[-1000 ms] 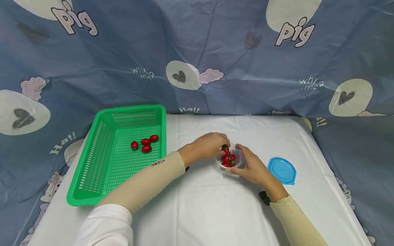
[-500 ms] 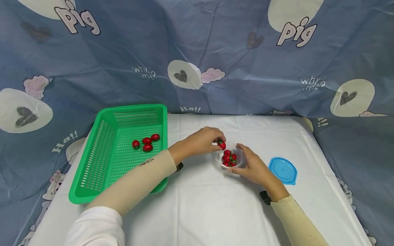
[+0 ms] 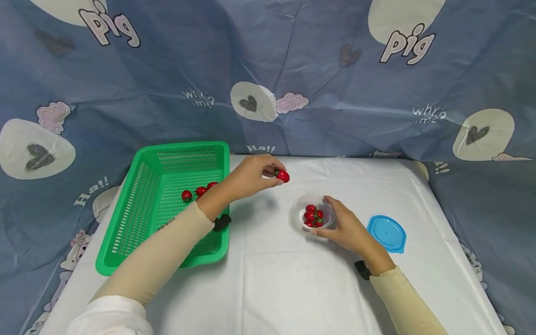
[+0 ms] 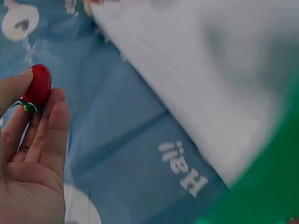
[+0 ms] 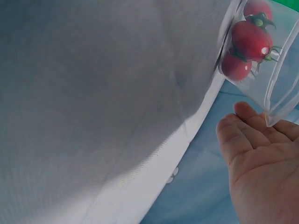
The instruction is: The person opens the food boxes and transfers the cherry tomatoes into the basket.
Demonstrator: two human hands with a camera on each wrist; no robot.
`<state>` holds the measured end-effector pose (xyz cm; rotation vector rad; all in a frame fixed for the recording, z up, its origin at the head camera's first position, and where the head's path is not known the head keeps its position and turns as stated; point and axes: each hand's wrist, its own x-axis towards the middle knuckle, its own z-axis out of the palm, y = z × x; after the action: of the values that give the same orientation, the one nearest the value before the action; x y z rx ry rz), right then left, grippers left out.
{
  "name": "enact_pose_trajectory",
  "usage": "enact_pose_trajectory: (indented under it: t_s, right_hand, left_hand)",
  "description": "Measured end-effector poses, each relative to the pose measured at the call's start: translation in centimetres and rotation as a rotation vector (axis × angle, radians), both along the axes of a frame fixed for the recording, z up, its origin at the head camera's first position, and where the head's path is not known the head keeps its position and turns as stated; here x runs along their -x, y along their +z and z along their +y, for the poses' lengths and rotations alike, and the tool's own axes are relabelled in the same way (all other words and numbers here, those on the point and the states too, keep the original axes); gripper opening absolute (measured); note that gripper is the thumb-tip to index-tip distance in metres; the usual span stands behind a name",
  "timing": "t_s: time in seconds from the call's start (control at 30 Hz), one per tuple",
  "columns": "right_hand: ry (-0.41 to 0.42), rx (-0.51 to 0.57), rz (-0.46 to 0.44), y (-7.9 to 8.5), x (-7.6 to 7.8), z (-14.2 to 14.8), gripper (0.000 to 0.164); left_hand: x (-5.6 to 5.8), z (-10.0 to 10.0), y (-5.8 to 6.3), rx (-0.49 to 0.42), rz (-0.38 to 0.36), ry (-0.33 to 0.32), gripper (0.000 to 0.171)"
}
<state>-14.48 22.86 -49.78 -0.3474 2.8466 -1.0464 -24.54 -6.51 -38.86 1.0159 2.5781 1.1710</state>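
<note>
My left hand point(image 3: 256, 176) pinches a red cherry tomato point(image 3: 283, 176) between thumb and fingers, raised over the table between the green basket and the clear container. In the left wrist view the tomato point(image 4: 40, 85) shows its green stem end, with the other fingers loosely extended below. My right hand point(image 3: 345, 228) holds a small clear plastic container point(image 3: 298, 211) from its right side, thumb at the near side and fingers at the far side. Several cherry tomatoes point(image 5: 251, 40) lie inside the container.
On the left stands a green perforated basket point(image 3: 155, 204) holding several cherry tomatoes point(image 3: 186, 195), partly hidden by my left forearm. A blue lid point(image 3: 387, 233) lies right of the container. A white cloth point(image 3: 284, 288) covers the table; a printed blue sheet point(image 3: 335, 102) hangs behind it.
My left hand has lifted the cherry tomato out of the container and carried it up and left, away from it. The right hand keeps its hold on the container.
</note>
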Motion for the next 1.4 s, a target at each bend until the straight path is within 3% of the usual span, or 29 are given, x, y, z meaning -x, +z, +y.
enact_pose_trajectory:
  t_s: [0.17,0.37,0.7,1.13,1.4]
  right_hand:
    - [0.016,-0.002,0.006,-0.1,0.0,0.0,0.109]
    - [0.017,0.000,0.003,-0.1,0.1,0.0,0.109]
    - [0.027,-0.003,0.001,-0.1,0.2,0.1,0.109]
    - [0.028,-0.008,0.010,-0.2,0.2,0.1,0.109]
    - [0.024,-0.014,0.001,-0.2,0.2,0.1,0.110]
  left_hand:
    - [-0.1,-3.2,0.7,-0.085,-0.048,0.111,0.028]
    - [-0.2,-7.6,1.2,-0.076,-0.122,0.267,0.028]
    - [-0.8,-14.2,0.4,0.018,-0.110,0.378,0.035]
    - [-1.4,-18.4,-2.0,0.163,-0.153,0.387,0.029]
    - [-1.5,-19.7,-4.1,0.249,-0.210,0.301,0.025]
